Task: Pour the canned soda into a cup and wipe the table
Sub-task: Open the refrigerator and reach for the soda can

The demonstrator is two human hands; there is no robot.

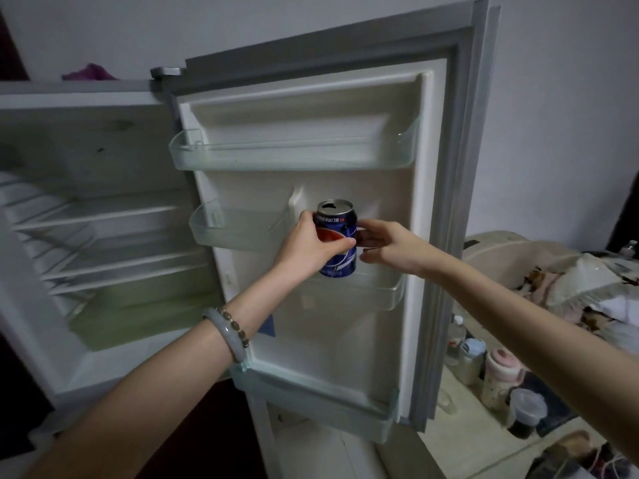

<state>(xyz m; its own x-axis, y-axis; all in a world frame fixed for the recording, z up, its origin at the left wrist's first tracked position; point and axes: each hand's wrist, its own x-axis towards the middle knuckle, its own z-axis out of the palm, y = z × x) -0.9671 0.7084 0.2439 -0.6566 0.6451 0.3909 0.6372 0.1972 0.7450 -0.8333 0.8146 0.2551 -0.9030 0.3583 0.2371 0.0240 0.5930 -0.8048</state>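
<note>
**A:** Where is the soda can (340, 260)?

**B:** In front of the inner face of the fridge door (311, 188), held upright. Its base is level with the rim of the door shelf (380, 292) halfway down that door. Whether it rests in the shelf or hangs clear of it cannot be told.

**A:** And the hands?

**B:** Both are on it. The person's left hand (307, 243) wraps the side nearer the door's hinge, with the thumb across the front. The right hand (387, 245) curls its fingers against the side nearer the door's free edge.

**A:** How will it handle?

**B:** The top shows a dark opening, so it looks already opened. Any tilt would probably spill it. The wall is likely thin metal, which is stiff under a light hold but dents under a squeeze. Coming off a fridge door, it may be cold and damp, and so slippery.

**A:** Where is the best place to hold it?

**B:** Around the middle of the body, as the left hand does, keeping the mouth level and the fingers off the rim.
</note>
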